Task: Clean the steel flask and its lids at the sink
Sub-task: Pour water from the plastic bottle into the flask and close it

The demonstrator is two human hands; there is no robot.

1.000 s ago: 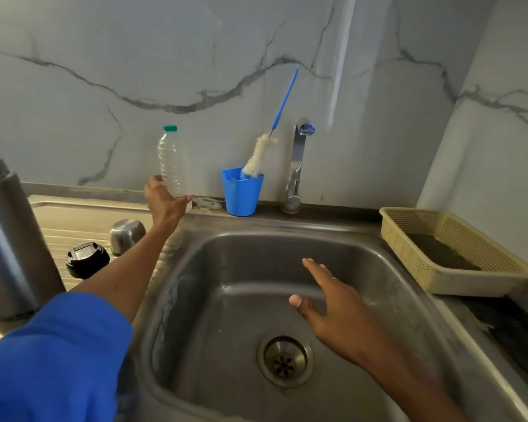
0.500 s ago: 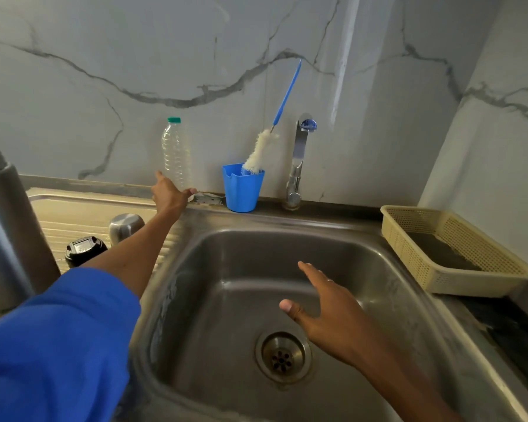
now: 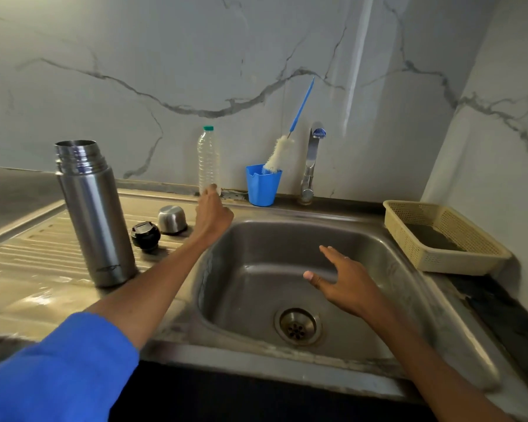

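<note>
The steel flask (image 3: 95, 214) stands upright and uncapped on the draining board, left of the sink (image 3: 287, 239). Beside it lie its black inner lid (image 3: 145, 235) and its steel cup lid (image 3: 172, 219). My left hand (image 3: 211, 210) reaches past the lids to the back ledge, where its fingers curl around the base of a clear plastic bottle (image 3: 208, 156) with a green cap. My right hand (image 3: 345, 281) hovers over the sink basin with its fingers spread, holding nothing.
A blue cup (image 3: 262, 185) holding a white bottle brush (image 3: 279, 153) with a blue handle stands by the tap (image 3: 311, 166). A beige plastic basket (image 3: 439, 239) sits on the right counter. The drain (image 3: 297, 325) lies in the basin floor. The wet draining board (image 3: 28, 263) stretches left.
The view has swung left and pulled back, so the whole flask shows. My left hand has closed in on the bottle's base. My right hand stays over the basin.
</note>
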